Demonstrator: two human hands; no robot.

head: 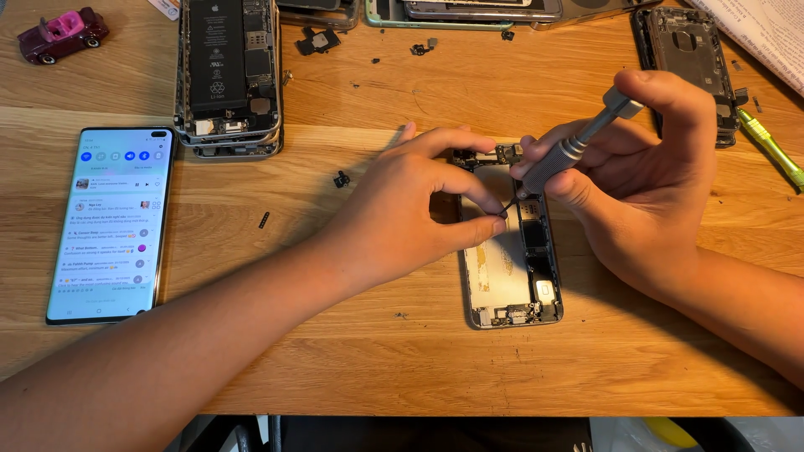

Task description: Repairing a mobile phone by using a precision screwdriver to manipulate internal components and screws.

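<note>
Warm, even light filled the frame, giving the pale wooden tabletop (352, 351) an orange-yellow cast. Shadows were soft: a broad, dim one lay under the right hand (645, 180) and its forearm toward the lower right of the frame, and a fainter one trailed beneath the left hand (410, 209). The lit screen of the black-framed smartphone (111, 224) at the left glowed pale blue-white, its small print too fine to make out. The silver metal screwdriver (578, 142) caught a mild sheen. Focus held sharp across the centre; the top edge looked slightly softer, with slight wide-angle stretching at the corners.
</note>
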